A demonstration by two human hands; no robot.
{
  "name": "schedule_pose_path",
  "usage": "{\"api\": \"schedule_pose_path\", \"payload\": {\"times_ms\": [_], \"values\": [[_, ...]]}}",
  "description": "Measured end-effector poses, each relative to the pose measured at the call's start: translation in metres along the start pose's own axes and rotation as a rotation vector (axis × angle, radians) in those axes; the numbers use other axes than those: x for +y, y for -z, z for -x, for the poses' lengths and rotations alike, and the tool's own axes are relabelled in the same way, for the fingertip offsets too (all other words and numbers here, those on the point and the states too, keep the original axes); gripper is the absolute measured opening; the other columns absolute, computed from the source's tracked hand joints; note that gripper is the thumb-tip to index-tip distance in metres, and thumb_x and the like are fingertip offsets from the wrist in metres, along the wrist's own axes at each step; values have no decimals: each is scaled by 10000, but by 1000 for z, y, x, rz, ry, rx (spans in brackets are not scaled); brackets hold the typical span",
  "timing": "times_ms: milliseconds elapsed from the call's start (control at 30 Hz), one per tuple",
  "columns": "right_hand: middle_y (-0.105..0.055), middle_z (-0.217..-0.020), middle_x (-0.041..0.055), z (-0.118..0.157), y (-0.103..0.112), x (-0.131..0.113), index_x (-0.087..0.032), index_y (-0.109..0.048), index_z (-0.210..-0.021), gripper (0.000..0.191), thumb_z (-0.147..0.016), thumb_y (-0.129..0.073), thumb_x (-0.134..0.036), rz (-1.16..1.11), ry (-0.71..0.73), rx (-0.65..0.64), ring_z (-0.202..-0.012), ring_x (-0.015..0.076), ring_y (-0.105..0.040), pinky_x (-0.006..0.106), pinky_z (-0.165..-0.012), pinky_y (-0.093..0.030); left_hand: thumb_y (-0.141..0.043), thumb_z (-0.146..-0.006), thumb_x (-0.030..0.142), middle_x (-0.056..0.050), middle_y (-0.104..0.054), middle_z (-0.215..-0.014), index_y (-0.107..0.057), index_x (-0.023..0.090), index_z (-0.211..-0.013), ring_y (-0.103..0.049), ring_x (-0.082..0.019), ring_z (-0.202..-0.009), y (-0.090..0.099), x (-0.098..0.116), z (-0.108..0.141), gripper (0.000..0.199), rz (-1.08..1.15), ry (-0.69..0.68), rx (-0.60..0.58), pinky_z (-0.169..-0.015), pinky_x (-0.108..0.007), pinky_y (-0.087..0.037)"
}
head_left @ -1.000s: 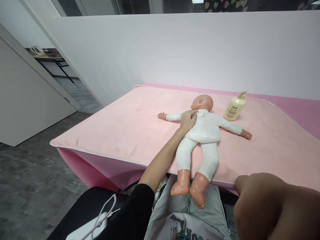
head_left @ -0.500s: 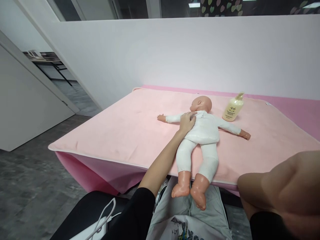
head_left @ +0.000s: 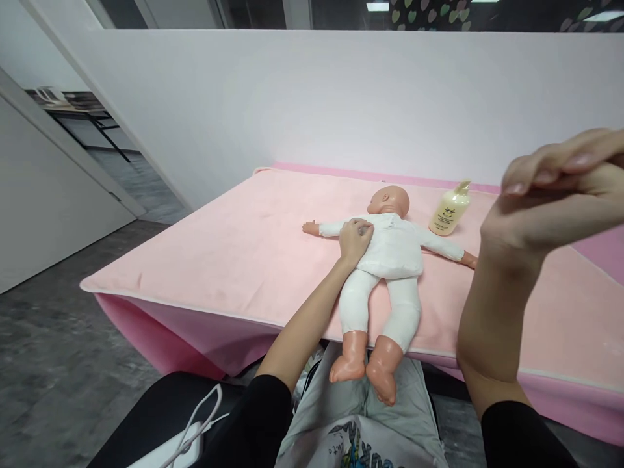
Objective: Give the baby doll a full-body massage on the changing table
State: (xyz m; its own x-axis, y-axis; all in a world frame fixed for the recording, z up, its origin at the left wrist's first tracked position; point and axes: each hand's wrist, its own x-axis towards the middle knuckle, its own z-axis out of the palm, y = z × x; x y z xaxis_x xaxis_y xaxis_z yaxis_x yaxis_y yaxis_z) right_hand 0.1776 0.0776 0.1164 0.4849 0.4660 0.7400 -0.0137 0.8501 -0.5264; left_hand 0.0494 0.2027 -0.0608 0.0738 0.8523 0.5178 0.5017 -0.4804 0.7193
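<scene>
Doll (head_left: 396, 253) on pink-covered bench (head_left: 234, 260), feet (head_left: 350, 357) overhanging the near edge.
Our left hand (head_left: 355, 242) lies against its upper torso (head_left: 396, 237); we cannot tell whether it grips. Our right hand (head_left: 550, 218) is raised, fingers bent, contents unclear. We judge the doll light and soft-bodied, its head (head_left: 394, 199) and feet stiffer and smoother; we should take hold around the torso.

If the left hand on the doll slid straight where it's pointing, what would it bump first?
Probably the smooth, bald head of the white-clothed plastic baby doll. The left hand appears to rest on the doll's upper body and points roughly that way, but depth is hard to judge.
</scene>
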Motion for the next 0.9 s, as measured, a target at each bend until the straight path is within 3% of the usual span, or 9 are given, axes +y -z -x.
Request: {"api": "schedule_pose_path", "payload": {"times_ms": [100, 200, 400, 467, 567, 633, 700, 800, 900], "values": [[-301, -502, -49, 4, -5, 0, -203, -379, -537, 276, -584, -251, 36, 7, 126, 54, -373, 34, -309, 200, -381, -218, -523, -800, 259, -65, -649, -898, -681, 177, -838, -579, -157, -854, 0, -1, 0, 182, 54, 24, -3, -825, -299, -462], [-319, -490, -48, 3, -2, -2, -202, -378, -540, 283, -574, -248, 48, 41, 53, -11, -360, 39, -327, 192, -370, -226, -477, -814, 218, -62, -656, -933, -663, 172, -923, -585, -154, -870, -1, -4, 0, 221, 96, 28, 17, -844, -300, -459], [-336, -504, -47, 2, -3, 0, -210, -384, -540, 276, -589, -269, 36, 119, 140, -13, -361, 44, -342, 196, -362, -258, -427, -801, 149, -51, -670, -976, -622, 175, -994, -598, -141, -913, -4, -6, -1, 277, 255, 119, 68, -876, -288, -459], [-350, -491, -50, 4, -5, 3, -209, -413, -536, 281, -566, -283, 39, 101, 149, -11, -351, 50, -345, 207, -354, -253, -448, -789, 175, -49, -672, -955, -627, 166, -949, -600, -134, -892, -5, -7, -2, 241, 359, 197, 129, -850, -275, -469], [-383, -445, -47, 5, -7, 10, -199, -472, -519, 291, -530, -312, 43, 121, 135, -51, -339, 71, -386, 227, -344, -250, -430, -770, 204, -44, -663, -905, -615, 157, -950, -602, -109, -757, -7, -9, -5, 263, 546, 438, 260, -725, -252, -494], [-413, -430, -43, 5, -10, 18, -195, -506, -523, 281, -539, -338, 30, 201, 83, -131, -347, 81, -415, 230, -355, -271, -398, -752, 186, -46, -653, -925, -607, 157, -953, -602, -95, -747, -7, -13, -6, 291, 599, 599, 368, -711, -240, -496], [-443, -441, -41, 7, -14, 29, -196, -519, -543, 248, -582, -365, -6, 332, -29, -248, -366, 88, -435, 228, -384, -319, -379, -737, 167, -52, -643, -984, -609, 165, -928, -608, -98, -854, -8, -18, -7, 299, 579, 663, 444, -787, -240, -491], [-549, -558, -8, 12, -21, 52, -190, -566, -635, 198, -688, -397, -101, 663, -205, -483, -514, 131, -547, 261, -515, -435, -385, -733, 177, -54, -633, -1023, -607, 179, -918, -587, -113, -983, -13, -28, -9, 288, 530, 636, 456, -874, -259, -471], [-655, -883, 79, 27, -25, 82, -167, -625, -883, 227, -755, -439, -188, 1137, -251, -772, -855, 229, -608, 350, -738, -472, -407, -728, 180, -38, -625, -870, -581, 178, -923, -605, -112, -857, -19, -34, -11, 261, 535, 534, 404, -802, -270, -490]]}}
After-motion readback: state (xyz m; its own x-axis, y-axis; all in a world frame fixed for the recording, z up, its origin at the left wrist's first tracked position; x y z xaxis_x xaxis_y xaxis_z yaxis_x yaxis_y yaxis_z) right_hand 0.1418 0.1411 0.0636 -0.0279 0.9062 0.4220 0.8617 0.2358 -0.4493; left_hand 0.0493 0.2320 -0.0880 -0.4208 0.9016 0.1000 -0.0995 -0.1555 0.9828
